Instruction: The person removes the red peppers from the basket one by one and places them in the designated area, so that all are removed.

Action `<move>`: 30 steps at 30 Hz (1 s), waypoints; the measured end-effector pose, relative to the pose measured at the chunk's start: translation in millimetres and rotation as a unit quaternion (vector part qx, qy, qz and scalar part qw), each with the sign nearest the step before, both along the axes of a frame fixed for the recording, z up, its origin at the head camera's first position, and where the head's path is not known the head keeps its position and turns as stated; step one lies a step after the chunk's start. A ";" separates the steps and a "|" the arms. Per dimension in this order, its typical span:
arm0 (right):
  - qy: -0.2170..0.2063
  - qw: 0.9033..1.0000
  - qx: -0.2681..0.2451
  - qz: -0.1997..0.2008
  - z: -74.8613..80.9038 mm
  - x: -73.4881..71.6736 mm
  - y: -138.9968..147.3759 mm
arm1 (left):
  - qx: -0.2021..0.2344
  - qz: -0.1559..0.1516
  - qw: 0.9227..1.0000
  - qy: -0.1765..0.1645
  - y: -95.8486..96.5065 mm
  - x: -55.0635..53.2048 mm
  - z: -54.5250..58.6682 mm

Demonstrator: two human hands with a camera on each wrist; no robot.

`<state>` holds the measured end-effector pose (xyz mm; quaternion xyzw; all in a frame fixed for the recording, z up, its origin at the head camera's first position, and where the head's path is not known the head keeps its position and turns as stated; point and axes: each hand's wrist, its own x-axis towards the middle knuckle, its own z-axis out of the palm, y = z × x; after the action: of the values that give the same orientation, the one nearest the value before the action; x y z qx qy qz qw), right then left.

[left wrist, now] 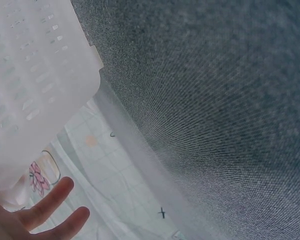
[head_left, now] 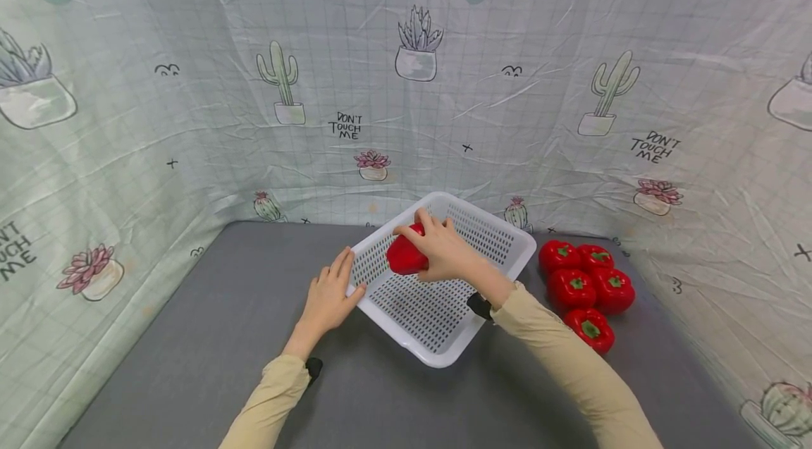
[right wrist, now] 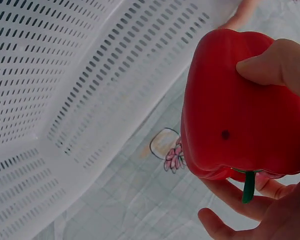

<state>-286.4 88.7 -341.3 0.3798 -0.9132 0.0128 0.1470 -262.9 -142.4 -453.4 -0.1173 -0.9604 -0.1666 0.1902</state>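
Note:
My right hand (head_left: 440, 249) holds a red bell pepper (head_left: 406, 254) above the inside of a white perforated basket (head_left: 438, 359). In the right wrist view, the thumb presses on the side of the pepper (right wrist: 230, 105), and its green stem points down. The basket sits turned cornerwise on the table. At its left corner my left hand (head_left: 330, 296) touches the rim, fingers fairly straight and thumb spread apart. The left wrist view shows two extended fingers of the left hand (left wrist: 50, 210) beside the basket's outer wall (left wrist: 50, 90); the rest of that hand is mostly cut off.
Several red bell peppers (head_left: 577, 287) stand grouped on the grey table (head_left: 209, 336), right of the basket, near the right forearm. A patterned curtain (head_left: 330, 68) with cactus prints encloses the table at the back and sides.

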 end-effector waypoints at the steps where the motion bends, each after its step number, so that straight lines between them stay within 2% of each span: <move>1: -0.002 1.000 -0.005 0.000 0.8 1.3 1.7 | -0.001 0.000 1.000 0.000 0.1 -0.2 -0.5; 17: -0.019 0.998 -0.055 -0.011 -2.0 17.9 30.3 | -0.002 0.002 1.000 -0.010 0.1 1.2 -0.4; 30: 0.022 0.995 -0.092 -0.028 -13.2 35.5 55.0 | -0.003 -0.005 1.000 0.000 -0.6 -0.5 -1.2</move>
<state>-250.8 143.7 -354.4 0.3395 -0.9149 0.0840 0.2014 -263.4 -143.1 -454.6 -0.1223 -0.9603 -0.1650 0.1889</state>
